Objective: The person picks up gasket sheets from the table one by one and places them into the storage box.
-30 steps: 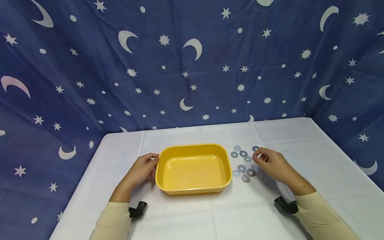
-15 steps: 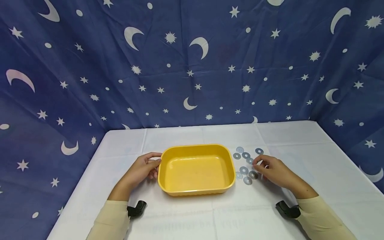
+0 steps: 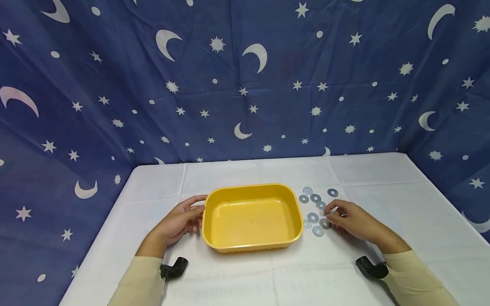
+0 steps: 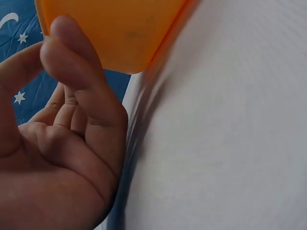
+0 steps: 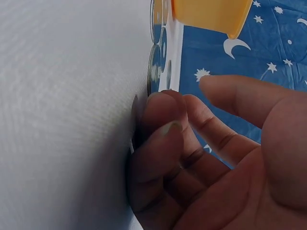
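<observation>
A yellow rectangular tray stands on the white table. My left hand pinches its left rim between thumb and fingers; the left wrist view shows the thumb against the tray's edge. Right of the tray lie several flat metal washers, some touching or close together. Over the right side of this group is my right hand, fingers loosely bent, fingertips beside a darker washer. In the right wrist view the thumb stands apart from the fingers and nothing shows between them. A single washer lies farther back.
Blue cloth with moons and stars hangs behind the table and along both sides. White cloth covers the table. A black wrist camera sits on the left wrist, another black camera on the right.
My right hand has come nearer to me, from the far washer to the darker washer, uncovering the far one. The left hand stays at the tray. The head view has shifted slightly.
</observation>
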A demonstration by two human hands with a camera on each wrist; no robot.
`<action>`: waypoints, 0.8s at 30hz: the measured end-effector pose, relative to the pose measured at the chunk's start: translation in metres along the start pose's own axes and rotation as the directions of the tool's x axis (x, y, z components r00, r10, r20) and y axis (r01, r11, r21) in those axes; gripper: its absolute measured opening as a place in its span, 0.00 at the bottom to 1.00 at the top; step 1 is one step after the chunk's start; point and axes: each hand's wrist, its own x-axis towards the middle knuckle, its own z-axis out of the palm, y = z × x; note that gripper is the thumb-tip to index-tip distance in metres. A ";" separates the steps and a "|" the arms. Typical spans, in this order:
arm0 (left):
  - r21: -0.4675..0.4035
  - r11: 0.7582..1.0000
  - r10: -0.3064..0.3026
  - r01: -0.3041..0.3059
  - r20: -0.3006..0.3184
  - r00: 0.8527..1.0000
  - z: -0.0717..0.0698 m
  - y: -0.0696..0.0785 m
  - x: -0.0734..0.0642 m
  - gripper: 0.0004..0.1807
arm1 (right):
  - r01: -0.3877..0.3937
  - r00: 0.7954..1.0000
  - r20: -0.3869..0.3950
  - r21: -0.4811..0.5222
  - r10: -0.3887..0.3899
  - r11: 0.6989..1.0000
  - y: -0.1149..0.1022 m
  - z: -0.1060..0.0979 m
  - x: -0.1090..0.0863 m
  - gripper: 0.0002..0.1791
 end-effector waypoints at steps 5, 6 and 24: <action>-0.064 0.998 0.028 -0.025 0.033 0.999 -0.003 -0.006 0.001 0.31 | 0.022 1.000 0.016 0.008 -0.022 1.000 0.003 -0.001 -0.001 0.10; -0.075 0.997 0.034 -0.032 0.036 0.999 -0.003 -0.007 0.000 0.31 | 0.028 0.999 0.024 0.007 -0.028 1.000 0.003 -0.001 -0.001 0.10; -0.156 0.986 0.070 -0.062 0.046 0.996 -0.006 -0.012 0.000 0.32 | 0.089 0.994 0.060 -0.022 -0.088 0.996 0.007 -0.001 0.000 0.14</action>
